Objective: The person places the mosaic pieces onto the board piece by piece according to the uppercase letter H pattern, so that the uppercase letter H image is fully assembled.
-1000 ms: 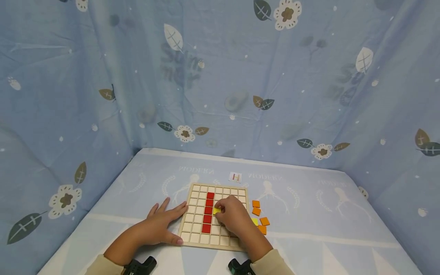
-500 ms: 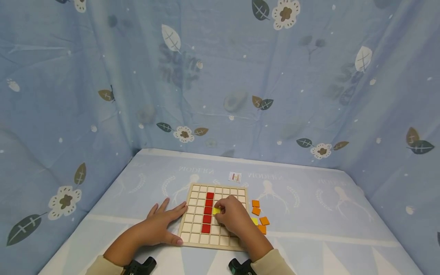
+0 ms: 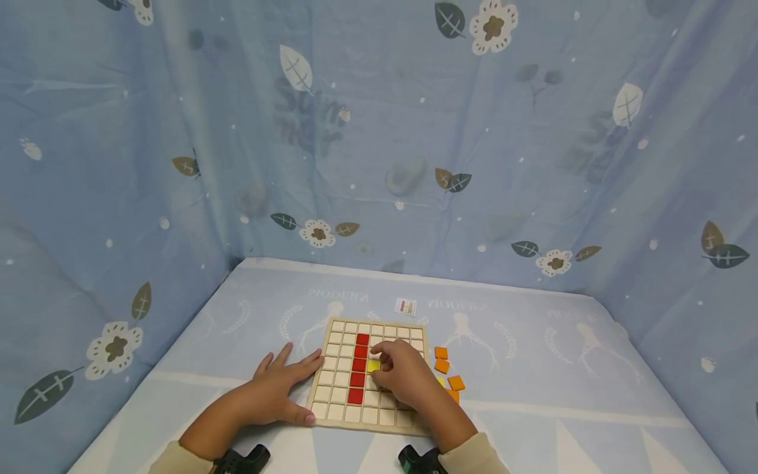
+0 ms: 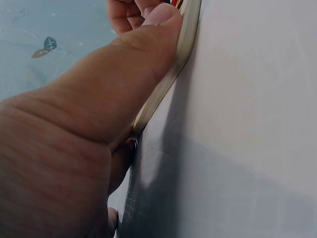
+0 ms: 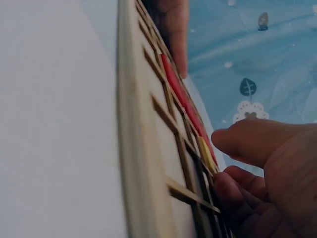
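Note:
A wooden grid board (image 3: 336, 423) lies on the table, with a column of red square tiles (image 3: 358, 364) in it. Just right of that column, a yellow tile (image 3: 374, 365) sits in a cell. My right hand (image 3: 405, 374) hovers over the board beside this tile, thumb and index finger spread apart with nothing pinched. In the right wrist view, the thumb (image 5: 237, 141) is clear of the yellow tile (image 5: 206, 152). Fingers spread, my left hand (image 3: 275, 392) rests against the board's left edge. Its thumb (image 4: 148, 49) touches the board's side in the left wrist view.
Several orange tiles (image 3: 456, 382) and a partly hidden yellow tile (image 3: 441, 381) lie loose right of the board. Behind it is a small printed card (image 3: 405, 307) with a coloured grid. A patterned blue curtain (image 3: 379, 164) encloses the table's back and sides.
My right thumb and index finger have let go of the yellow tile and spread apart, leaving it in the grid. The left hand has stayed at the board's edge.

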### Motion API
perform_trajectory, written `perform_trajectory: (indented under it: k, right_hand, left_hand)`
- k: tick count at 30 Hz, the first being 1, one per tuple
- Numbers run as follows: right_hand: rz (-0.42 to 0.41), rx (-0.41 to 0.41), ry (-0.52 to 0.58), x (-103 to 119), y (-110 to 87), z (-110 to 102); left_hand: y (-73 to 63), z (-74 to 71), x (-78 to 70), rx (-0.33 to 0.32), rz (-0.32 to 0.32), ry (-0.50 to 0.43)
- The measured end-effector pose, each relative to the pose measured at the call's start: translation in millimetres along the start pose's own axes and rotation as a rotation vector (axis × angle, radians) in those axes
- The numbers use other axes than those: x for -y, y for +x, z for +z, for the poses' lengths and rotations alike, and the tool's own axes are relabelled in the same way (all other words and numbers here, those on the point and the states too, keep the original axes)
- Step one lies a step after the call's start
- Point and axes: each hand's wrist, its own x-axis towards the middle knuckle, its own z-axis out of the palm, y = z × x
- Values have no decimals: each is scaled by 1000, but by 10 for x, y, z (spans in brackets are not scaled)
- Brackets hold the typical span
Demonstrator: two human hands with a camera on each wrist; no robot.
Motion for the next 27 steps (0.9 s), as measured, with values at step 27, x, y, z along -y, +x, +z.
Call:
perform_trajectory:
  k: [27]
  right_hand:
    - [171,-33,-57,-357,-526,-618]
  left_hand:
    - [5,0,12,5,-13,4]
